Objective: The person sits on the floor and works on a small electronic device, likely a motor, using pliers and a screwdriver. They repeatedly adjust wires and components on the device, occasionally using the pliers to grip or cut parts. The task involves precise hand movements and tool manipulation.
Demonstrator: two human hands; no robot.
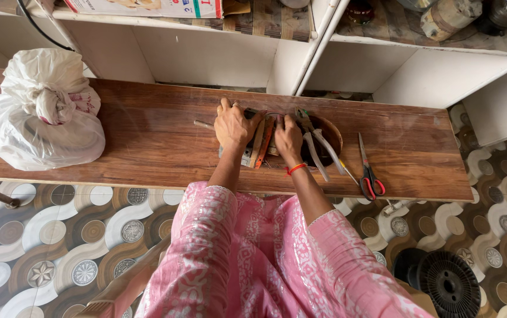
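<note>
Head view: two hands, left hand (233, 125) and right hand (288, 138), press flat on one motor stator (265, 141), beside one scissors (368, 171).

One long brown wood-grain surface (147, 141) carries everything counted here. Two bare hands work on it, the left hand (234, 125) and the right hand (288, 138), with one orange band (295, 169) at the right wrist. One knotted white plastic bag (44, 115) sits at the far end. One pair of red-handled scissors (369, 174) lies beside one round dark wooden ring (331, 132). One black ribbed spool (449, 282) rests on the patterned floor.
</note>
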